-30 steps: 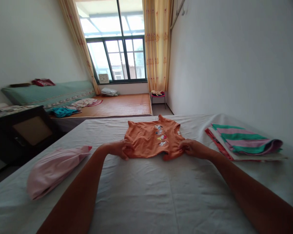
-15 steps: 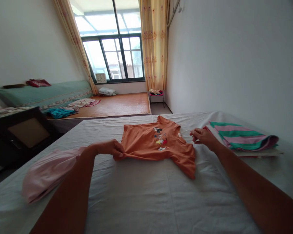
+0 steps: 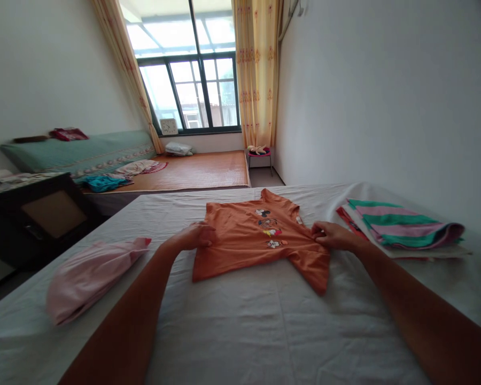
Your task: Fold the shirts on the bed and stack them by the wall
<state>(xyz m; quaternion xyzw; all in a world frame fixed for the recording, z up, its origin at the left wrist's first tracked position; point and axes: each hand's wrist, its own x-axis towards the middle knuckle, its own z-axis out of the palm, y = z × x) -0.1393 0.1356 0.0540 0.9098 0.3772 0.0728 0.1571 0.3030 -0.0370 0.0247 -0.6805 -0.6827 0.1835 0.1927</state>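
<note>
Hands sit on both sides of a small orange shirt (image 3: pixel 256 238) that lies flat on the white bed sheet (image 3: pixel 240 321), picture side up. The left hand (image 3: pixel 196 236) rests on the shirt's left edge with its fingers bent down on the cloth. The right hand (image 3: pixel 331 235) pinches the shirt's right edge near the sleeve. A pink bundle (image 3: pixel 92 272) lies well to the left, and folded striped cloth (image 3: pixel 401 227) lies just to the right.
</note>
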